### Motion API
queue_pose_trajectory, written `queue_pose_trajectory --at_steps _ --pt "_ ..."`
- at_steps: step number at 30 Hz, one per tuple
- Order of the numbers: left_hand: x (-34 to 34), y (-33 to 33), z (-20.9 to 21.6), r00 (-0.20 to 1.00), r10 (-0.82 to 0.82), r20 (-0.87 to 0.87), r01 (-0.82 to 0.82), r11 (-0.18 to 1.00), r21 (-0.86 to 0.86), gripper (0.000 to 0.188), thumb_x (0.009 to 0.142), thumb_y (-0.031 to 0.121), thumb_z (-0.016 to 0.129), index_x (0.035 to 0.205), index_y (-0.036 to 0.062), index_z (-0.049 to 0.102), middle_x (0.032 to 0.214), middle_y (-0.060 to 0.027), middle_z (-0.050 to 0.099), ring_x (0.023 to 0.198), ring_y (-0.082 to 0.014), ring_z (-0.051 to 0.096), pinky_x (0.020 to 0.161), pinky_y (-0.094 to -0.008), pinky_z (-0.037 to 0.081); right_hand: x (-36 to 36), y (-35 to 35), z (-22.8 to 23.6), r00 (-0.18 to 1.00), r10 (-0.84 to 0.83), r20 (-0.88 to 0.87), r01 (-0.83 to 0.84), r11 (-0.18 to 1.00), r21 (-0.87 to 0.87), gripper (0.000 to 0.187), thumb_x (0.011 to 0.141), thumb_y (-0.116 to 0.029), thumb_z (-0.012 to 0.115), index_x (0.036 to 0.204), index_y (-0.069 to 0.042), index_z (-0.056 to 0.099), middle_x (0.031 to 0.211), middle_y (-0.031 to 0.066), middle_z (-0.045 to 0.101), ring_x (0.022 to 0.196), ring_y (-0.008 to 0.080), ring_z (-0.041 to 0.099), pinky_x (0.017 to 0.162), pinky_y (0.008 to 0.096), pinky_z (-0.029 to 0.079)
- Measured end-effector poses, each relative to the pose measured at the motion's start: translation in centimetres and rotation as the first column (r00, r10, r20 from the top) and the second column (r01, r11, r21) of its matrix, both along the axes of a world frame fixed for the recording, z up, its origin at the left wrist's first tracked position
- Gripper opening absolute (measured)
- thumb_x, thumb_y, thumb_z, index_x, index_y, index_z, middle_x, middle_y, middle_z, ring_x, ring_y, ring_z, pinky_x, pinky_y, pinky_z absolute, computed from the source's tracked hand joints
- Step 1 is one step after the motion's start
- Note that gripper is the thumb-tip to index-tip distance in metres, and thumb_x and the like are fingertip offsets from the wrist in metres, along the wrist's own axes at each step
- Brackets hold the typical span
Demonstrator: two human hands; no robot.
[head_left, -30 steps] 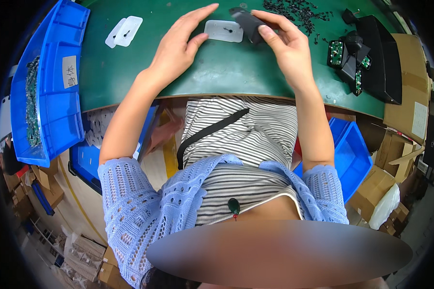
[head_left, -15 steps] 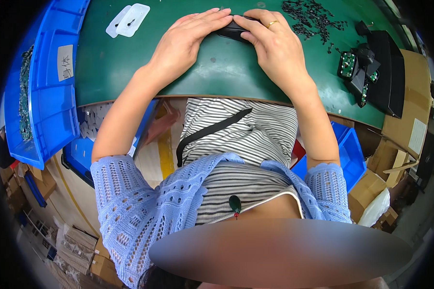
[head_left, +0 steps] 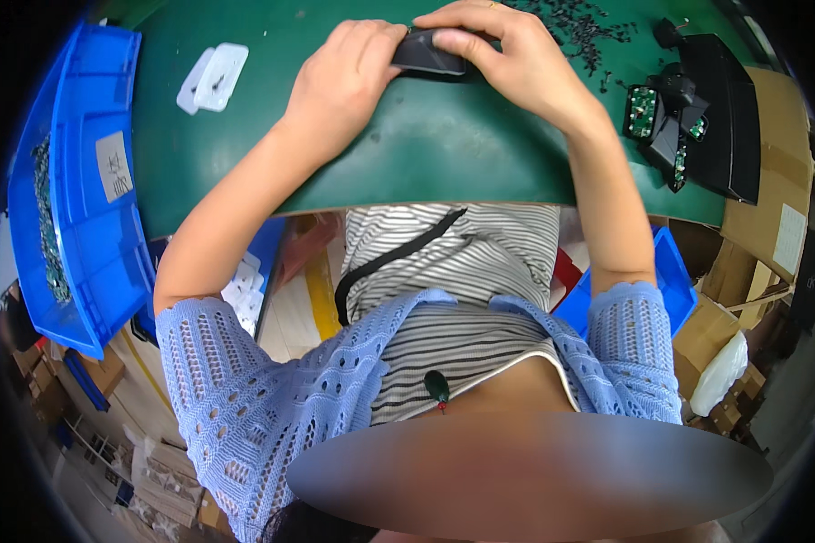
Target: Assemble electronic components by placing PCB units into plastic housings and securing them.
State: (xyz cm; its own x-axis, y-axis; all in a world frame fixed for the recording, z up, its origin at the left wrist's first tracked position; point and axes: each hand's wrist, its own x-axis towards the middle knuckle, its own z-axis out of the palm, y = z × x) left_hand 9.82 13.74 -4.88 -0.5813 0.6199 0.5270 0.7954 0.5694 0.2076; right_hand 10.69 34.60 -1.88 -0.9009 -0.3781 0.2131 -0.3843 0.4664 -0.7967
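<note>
Both hands — left hand (head_left: 349,77), right hand (head_left: 507,59) — pinch a dark casing (head_left: 428,54) between them, low over the green bench (head_left: 444,154). Grip pressed on its ends. Assembly appears mid-step — white plates (head_left: 213,77) untouched, circuit boards (head_left: 652,113) waiting.

The person wears a light blue open-knit cardigan (head_left: 245,398) with lacy holes, its short sleeves ending above the elbows on left and right. Under it is a top with fine black and white stripes (head_left: 462,271), crossed by a black strap (head_left: 385,262) on the left. A small dark green pendant (head_left: 436,386) hangs at the chest. Both forearms are bare.
</note>
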Motion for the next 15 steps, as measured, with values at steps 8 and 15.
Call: queue_pose_trajectory --at_steps 8,15 --pt "-15.0 11.0 1.4 0.626 -0.131 0.768 -0.204 0.924 0.324 0.022 0.092 0.017 0.055 0.094 -0.0039 0.064 0.068 -0.0083 0.063 0.056 -0.013 0.057 0.055 -0.028 0.046 -4.1 8.8 -6.1 0.705 -0.7 -0.115 0.664 0.708 -0.241 0.013 0.09 -0.006 0.06 0.101 0.0 0.064 0.087 0.0023 0.058 0.076 0.008 0.053 0.07 0.0209 0.043" --pt "-25.3 18.9 -2.2 0.322 -0.198 0.926 -0.537 0.767 0.351 0.024 0.092 0.012 0.055 0.092 -0.0114 0.062 0.074 -0.016 0.067 0.048 -0.0165 0.058 0.041 -0.0257 0.045 -1.0 7.1 1.1 0.613 -0.731 -0.3 0.655 0.682 -0.324 0.011 0.092 -0.006 0.057 0.099 0.0 0.064 0.085 0.0003 0.057 0.074 0.0069 0.05 0.069 0.0206 0.041"
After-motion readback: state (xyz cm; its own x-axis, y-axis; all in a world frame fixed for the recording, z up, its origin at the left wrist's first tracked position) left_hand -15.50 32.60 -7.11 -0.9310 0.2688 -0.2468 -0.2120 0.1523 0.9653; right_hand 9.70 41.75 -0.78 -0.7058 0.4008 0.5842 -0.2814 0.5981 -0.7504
